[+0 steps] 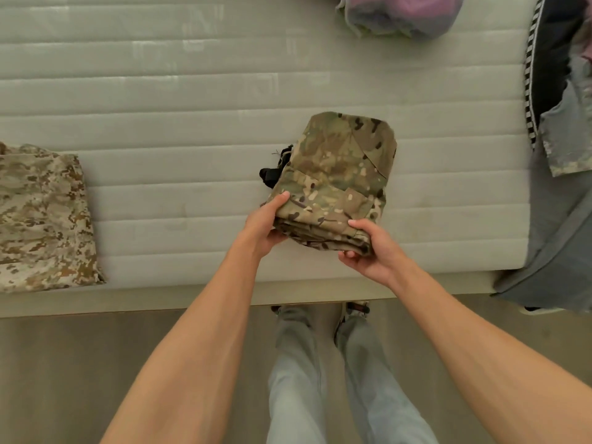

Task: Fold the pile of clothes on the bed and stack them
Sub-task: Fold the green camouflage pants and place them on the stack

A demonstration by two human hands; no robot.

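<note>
Bed: the pale quilted mattress [192, 91] is lying under and beyond both hands, its near edge running across just below the wrists.
Unfolded pile: grey, black and striped clothes [560, 129] are lying heaped well off to the right of the right hand, spilling over the bed's edge.
Mesh bag: a see-through bag [397, 14] is sitting far beyond the hands, holding pink and purple fabric.
Folded stack: a tan digital-camouflage garment [41, 216] is lying folded well to the left of the left hand.
Held garment: the folded green-brown camouflage garment [336, 177] is sitting on the mattress between and just ahead of the hands, a black strap poking out on its left.
Left hand: the left hand [266, 222] is gripping the garment's near left corner, thumb on top, fingers curled beneath.
Right hand: the right hand [368, 248] is pinching the near right corner, thumb on top, fingers tucked under the layers.
</note>
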